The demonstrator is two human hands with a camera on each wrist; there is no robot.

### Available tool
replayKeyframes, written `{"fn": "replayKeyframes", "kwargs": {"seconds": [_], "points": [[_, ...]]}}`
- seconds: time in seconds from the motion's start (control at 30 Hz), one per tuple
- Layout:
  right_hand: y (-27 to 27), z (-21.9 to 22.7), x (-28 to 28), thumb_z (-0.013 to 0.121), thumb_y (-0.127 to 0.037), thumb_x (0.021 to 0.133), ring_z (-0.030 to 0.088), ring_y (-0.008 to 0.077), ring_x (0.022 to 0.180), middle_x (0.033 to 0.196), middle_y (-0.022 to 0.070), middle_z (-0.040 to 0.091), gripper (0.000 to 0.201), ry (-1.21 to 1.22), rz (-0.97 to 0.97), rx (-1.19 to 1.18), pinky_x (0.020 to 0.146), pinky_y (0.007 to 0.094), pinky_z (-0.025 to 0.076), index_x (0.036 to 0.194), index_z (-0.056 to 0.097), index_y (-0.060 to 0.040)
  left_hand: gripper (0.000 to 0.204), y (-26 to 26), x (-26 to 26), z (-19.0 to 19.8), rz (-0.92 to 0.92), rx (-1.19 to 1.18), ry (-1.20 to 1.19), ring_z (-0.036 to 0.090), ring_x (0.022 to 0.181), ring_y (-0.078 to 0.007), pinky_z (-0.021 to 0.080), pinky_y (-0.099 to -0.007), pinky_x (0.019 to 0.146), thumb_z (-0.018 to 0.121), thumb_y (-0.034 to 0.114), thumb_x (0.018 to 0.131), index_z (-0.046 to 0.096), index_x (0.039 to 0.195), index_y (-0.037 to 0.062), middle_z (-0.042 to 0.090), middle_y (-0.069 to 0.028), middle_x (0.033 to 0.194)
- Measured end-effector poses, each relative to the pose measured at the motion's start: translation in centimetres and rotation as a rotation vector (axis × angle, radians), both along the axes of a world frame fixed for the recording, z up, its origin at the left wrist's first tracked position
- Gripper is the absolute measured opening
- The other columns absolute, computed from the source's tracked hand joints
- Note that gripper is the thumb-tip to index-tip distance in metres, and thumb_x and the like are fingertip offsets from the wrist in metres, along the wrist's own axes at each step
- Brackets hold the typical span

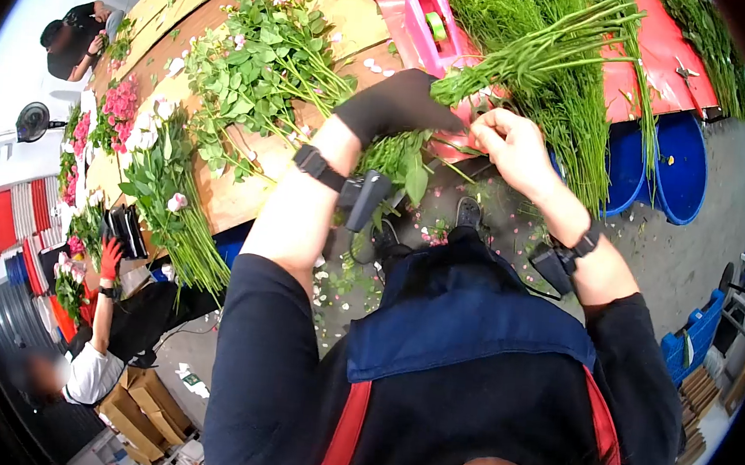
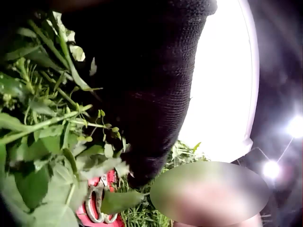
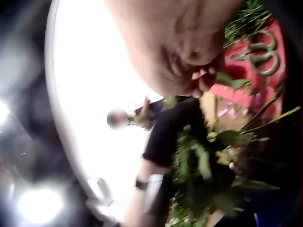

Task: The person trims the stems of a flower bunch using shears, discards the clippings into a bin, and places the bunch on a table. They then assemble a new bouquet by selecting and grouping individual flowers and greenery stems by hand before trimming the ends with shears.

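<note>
My left hand [image 1: 406, 107], in a black glove, grips a bunch of greenery [image 1: 538, 57] whose bare stems fan out to the upper right. Broad leaves [image 1: 409, 165] hang below the glove. My bare right hand [image 1: 517, 152] is just right of the gloved fingertips, fingers curled, thumb and fingertips together. In the right wrist view a small green leaf [image 3: 232, 80] sticks out at those fingertips, pinched there. Behind the hands, scissors [image 3: 265, 64] with pale handles lie on a red surface [image 3: 248, 97]. A blurred patch hides most of the right hand in the left wrist view.
A pink tape dispenser [image 1: 423, 11] stands beyond the hands. Leafy rose stems [image 1: 254, 63] lie left, feathery greenery [image 1: 569, 117] right. Blue bins [image 1: 679, 166] stand beside the table at right. Two other people work at the left; one wears a red glove [image 1: 111, 258].
</note>
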State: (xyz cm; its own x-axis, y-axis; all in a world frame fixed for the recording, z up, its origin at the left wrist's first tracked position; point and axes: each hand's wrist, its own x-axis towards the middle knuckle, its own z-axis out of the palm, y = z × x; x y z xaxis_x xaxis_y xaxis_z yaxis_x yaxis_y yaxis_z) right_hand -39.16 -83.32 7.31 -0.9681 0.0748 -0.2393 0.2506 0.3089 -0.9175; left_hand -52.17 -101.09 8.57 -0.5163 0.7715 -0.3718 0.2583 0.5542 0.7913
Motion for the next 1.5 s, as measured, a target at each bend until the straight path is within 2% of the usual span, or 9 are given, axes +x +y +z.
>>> {"fn": "replayKeyframes", "kwargs": {"seconds": [0.07, 0.3, 0.53, 0.6, 0.7, 0.77, 1.13, 1.33, 1.5], "points": [[0.7, -2.8, -0.1, 0.063, -0.015, 0.085, 0.057, 0.0107, 0.064, 0.073, 0.006, 0.066, 0.017, 0.161, -0.063, -0.145, 0.062, 0.0272, 0.047, 0.088, 0.066, 0.0021, 0.038, 0.0, 1.0, 0.8, -0.097, 0.17, -0.116, 0.063, 0.087, -0.0149, 0.049, -0.0321, 0.081, 0.07, 0.029, 0.08, 0.066, 0.108, 0.0036, 0.069, -0.0104, 0.096], [5.8, -10.4, -4.7, 0.069, -0.022, 0.084, 0.057, 0.0126, 0.083, 0.109, 0.0059, 0.062, 0.043, 0.334, 0.015, -0.489, 0.078, 0.0271, 0.049, 0.12, 0.057, -0.003, 0.06, 1.8, 6.4, 4.9, 0.011, -0.069, 0.374, 0.065, 0.082, -0.0346, 0.05, -0.0432, 0.075, 0.063, 0.061, 0.076, 0.068, 0.103, 0.0073, 0.066, -0.021, 0.082], [4.5, -4.0, -8.1, 0.066, -0.007, 0.075, 0.063, 0.0246, 0.085, 0.09, 0.0108, 0.067, 0.025, 0.938, 0.525, 0.446, 0.08, 0.034, 0.05, 0.099, 0.063, -0.0041, 0.051, 1.7, 7.0, 5.1, 0.028, -0.063, 0.578, 0.065, 0.071, -0.0321, 0.051, -0.0417, 0.064, 0.068, 0.055, 0.074, 0.067, 0.092, 0.0072, 0.065, -0.0165, 0.075], [4.2, -4.9, -4.8, 0.051, -0.02, 0.092, 0.059, 0.0191, 0.099, 0.103, 0.0074, 0.064, 0.022, 0.16, 0.291, -0.908, 0.087, 0.0315, 0.048, 0.104, 0.06, -0.0034, 0.048, 1.4, 6.7, 5.5, 0.098, -0.059, 0.625, 0.065, 0.07, -0.0323, 0.051, -0.0423, 0.063, 0.068, 0.054, 0.074, 0.068, 0.09, 0.0091, 0.065, -0.0161, 0.073], [3.0, -13.0, -4.5, 0.043, -0.017, 0.094, 0.058, 0.0235, 0.096, 0.104, 0.0118, 0.062, 0.021, 0.041, -0.145, -0.712, 0.09, 0.0318, 0.046, 0.102, 0.055, -0.0019, 0.039, 1.5, 5.1, 4.3, 0.141, -0.167, 0.65, 0.065, 0.072, -0.0318, 0.05, -0.0431, 0.061, 0.069, 0.046, 0.074, 0.066, 0.094, 0.0125, 0.065, -0.0138, 0.075], [2.5, -9.4, -4.4, 0.046, -0.004, 0.089, 0.06, 0.0283, 0.09, 0.1, 0.0128, 0.065, 0.016, 0.228, 0.038, 0.302, 0.084, 0.0332, 0.048, 0.098, 0.059, -0.0006, 0.037, 1.9, 3.8, 2.9, 0.135, -0.328, 0.685, 0.065, 0.074, -0.0312, 0.05, -0.0436, 0.062, 0.068, 0.04, 0.074, 0.065, 0.097, 0.0124, 0.066, -0.0133, 0.076], [-1.1, 3.8, -2.3, 0.059, -0.021, 0.09, 0.043, 0.0053, 0.042, 0.057, 0.0011, 0.057, 0.023, -0.162, -0.035, -0.611, 0.039, 0.0209, 0.031, 0.081, 0.063, -0.0006, 0.026, 1.3, 5.5, 1.4, 0.113, -0.379, 0.88, 0.066, 0.063, -0.0288, 0.05, -0.043, 0.053, 0.06, 0.035, 0.08, 0.057, 0.09, 0.0119, 0.065, -0.0106, 0.07], [0.2, 8.5, 1.0, 0.049, -0.025, 0.097, 0.048, 0.0098, 0.037, 0.095, 0.0223, 0.067, 0.029, -0.229, -0.004, -1.018, 0.038, 0.0217, 0.041, 0.114, 0.054, -0.0009, 0.039, -0.1, 8.8, 4.6, 0.053, -0.139, 0.667, 0.065, 0.071, -0.0315, 0.05, -0.0382, 0.058, 0.058, 0.046, 0.084, 0.059, 0.098, 0.0084, 0.065, -0.014, 0.076], [3.8, 5.7, 6.6, 0.058, -0.02, 0.092, 0.054, 0.0074, 0.051, 0.086, 0.0117, 0.069, 0.022, 0.01, 0.087, -0.376, 0.05, 0.0206, 0.045, 0.1, 0.066, -0.0014, 0.046, -2.1, 8.9, 4.7, -0.115, 0.034, 0.419, 0.063, 0.084, -0.0352, 0.05, -0.0428, 0.073, 0.045, 0.044, 0.095, 0.061, 0.103, 0.0014, 0.063, -0.023, 0.087]]}}
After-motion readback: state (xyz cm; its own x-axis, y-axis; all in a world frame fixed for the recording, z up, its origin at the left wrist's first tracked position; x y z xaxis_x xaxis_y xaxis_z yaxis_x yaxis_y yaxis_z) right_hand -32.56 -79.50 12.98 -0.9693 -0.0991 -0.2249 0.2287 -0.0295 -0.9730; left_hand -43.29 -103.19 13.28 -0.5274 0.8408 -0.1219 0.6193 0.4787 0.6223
